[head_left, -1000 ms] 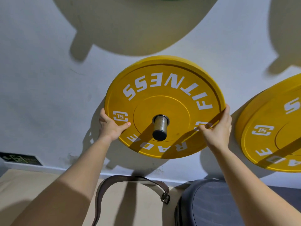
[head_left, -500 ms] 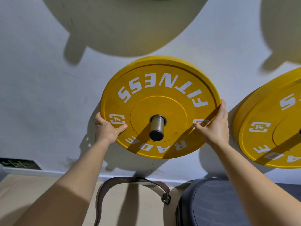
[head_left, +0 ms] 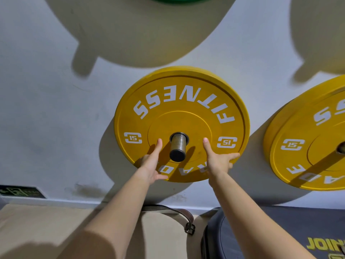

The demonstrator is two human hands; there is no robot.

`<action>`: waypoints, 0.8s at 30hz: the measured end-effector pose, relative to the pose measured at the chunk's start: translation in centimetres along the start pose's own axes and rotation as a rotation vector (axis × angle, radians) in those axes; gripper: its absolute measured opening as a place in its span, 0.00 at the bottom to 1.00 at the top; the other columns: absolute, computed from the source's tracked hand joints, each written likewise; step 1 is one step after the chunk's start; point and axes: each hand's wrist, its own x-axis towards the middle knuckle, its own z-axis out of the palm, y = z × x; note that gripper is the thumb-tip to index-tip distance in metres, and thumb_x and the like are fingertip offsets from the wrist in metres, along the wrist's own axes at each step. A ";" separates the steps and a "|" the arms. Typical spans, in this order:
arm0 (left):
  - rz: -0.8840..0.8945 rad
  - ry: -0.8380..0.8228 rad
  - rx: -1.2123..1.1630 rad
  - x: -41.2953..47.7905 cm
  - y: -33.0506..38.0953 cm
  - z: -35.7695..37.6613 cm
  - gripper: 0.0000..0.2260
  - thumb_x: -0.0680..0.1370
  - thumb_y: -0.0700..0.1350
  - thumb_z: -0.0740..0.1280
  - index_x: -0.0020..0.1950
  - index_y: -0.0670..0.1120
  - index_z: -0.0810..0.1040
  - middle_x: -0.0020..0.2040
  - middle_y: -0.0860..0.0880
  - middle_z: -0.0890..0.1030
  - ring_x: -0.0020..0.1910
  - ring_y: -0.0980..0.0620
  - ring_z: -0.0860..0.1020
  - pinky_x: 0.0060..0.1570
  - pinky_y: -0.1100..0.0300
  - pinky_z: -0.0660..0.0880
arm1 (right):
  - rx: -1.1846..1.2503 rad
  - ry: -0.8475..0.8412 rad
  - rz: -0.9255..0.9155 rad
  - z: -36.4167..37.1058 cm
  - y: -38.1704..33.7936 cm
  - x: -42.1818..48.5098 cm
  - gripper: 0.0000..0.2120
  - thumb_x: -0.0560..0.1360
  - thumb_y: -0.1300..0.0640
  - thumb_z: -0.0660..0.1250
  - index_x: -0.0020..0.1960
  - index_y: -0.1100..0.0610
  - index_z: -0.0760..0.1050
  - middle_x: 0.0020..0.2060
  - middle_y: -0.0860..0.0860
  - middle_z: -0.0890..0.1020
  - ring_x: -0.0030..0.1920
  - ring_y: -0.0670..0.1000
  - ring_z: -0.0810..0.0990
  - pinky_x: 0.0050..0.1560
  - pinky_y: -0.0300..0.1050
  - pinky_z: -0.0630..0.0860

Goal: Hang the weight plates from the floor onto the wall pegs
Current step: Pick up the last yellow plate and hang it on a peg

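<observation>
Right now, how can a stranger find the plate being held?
On the white wall, find the left yellow plate, a peg through its centre. Unlike the right yellow plate, cut by the frame, it is held at its lower rim by the left hand and right hand.

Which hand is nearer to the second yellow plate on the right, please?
Right. The right hand holds the lower right edge of the centre plate, facing that second plate; the left hand sits farther, left of the peg.

The round yellow weight plate (head_left: 179,101) looks like smooth matt rubber. The grey cylindrical peg (head_left: 177,146) is dull, worn metal. The white wall (head_left: 46,109) is matt and scuffed low down. The brown belt (head_left: 179,212) looks like leather.
</observation>
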 end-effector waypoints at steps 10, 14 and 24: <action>-0.011 0.057 0.047 2.0 1.6 1.3 0.51 0.59 0.81 0.65 0.75 0.54 0.63 0.71 0.39 0.71 0.62 0.32 0.75 0.38 0.39 0.82 | -0.030 0.049 0.119 3.1 -2.7 0.4 0.75 0.49 0.19 0.63 0.76 0.51 0.23 0.79 0.63 0.36 0.78 0.71 0.47 0.73 0.73 0.55; -0.041 0.048 0.094 1.4 1.8 0.8 0.51 0.62 0.81 0.63 0.79 0.57 0.57 0.76 0.41 0.66 0.70 0.33 0.69 0.55 0.30 0.76 | -0.074 0.005 0.114 2.7 -3.0 0.1 0.77 0.49 0.18 0.65 0.76 0.53 0.22 0.78 0.64 0.36 0.78 0.69 0.44 0.74 0.71 0.56; 0.276 0.406 0.688 -1.4 3.5 0.3 0.27 0.79 0.64 0.63 0.64 0.42 0.75 0.61 0.41 0.79 0.56 0.40 0.78 0.56 0.43 0.78 | -0.359 0.132 -0.210 -0.5 -3.5 -1.0 0.60 0.71 0.41 0.75 0.80 0.53 0.32 0.79 0.61 0.44 0.75 0.70 0.57 0.71 0.64 0.64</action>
